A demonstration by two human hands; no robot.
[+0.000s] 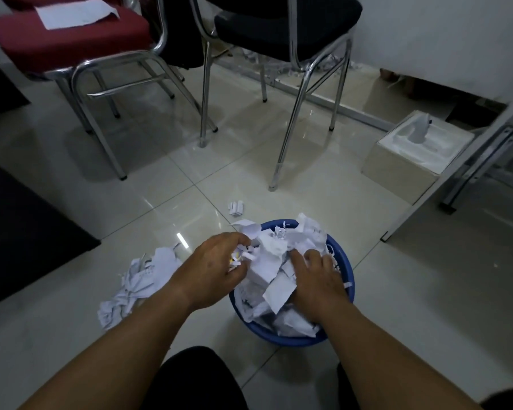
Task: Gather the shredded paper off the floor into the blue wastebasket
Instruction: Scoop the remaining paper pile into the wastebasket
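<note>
At the bottom edge of view: a knee in dark fabric [190, 380], with both bare forearms reaching forward past it.

Just ahead, on the pale glossy tile floor [427, 291], stands the round blue plastic wastebasket [290, 341]. It is heaped above its rim with crumpled white sheets and shreds [271, 272].

Left hand [214, 266]: over the basket's left rim, fingers curled round a small clump of white shredded strips [245, 257].

Right hand [317, 279]: fingers straight and slightly spread, palm down on the heap, gripping nothing.

On the floor left of the basket: a loose pile of crumpled white paper [137, 282]. Touching the basket or just beside it, cannot tell; the left forearm covers the gap.

Just beyond the basket, apart from it: one small folded white scrap [236, 207].

Left: dark floor mat [27, 220]. Right, further off: square white box with a moulded insert [409, 161].

Far: red-cushioned chrome-frame chair [71, 45] with a white sheet [77, 13] on its seat. A black-cushioned chrome-frame chair [279, 22] stands beside it. More white shreds [279, 69] lie on the floor under the black chair, near the wall.
</note>
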